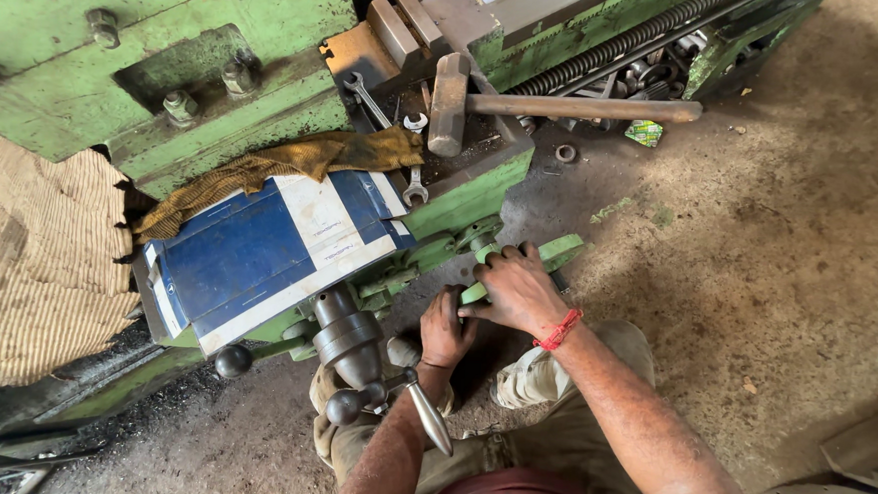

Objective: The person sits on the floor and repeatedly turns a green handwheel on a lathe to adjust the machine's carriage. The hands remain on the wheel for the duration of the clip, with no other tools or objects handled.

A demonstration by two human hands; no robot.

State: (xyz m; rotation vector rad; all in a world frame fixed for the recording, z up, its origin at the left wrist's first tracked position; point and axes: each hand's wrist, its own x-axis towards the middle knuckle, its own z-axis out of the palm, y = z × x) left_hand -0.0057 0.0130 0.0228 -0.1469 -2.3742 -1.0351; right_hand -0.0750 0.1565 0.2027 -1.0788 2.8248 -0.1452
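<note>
Green lever (518,266) juts from the front of the lathe carriage (461,203), low on the machine, and both hands meet on it. Starting at the left, a striped sack (38,256) hangs over the machine's end, and a frayed brown rag (283,164) lies draped above a flattened blue and white carton (259,248), which seems laid there to shield the slide beneath. Below the carton a dark hub with ball-ended handles (349,343) sticks out toward the person. Just right of it, the left hand (445,328) is curled shut from underneath around the near end of the lever, apparently to steady it. The right hand (519,291), a red thread at its wrist, is closed over the top of the same lever, fingers wrapped round it, placed for pressing down. Above, a hammer (526,106) and several spanners (381,109) rest on the flat carriage top, within easy reach. Dusty floor (760,244) spreads to the right.
</note>
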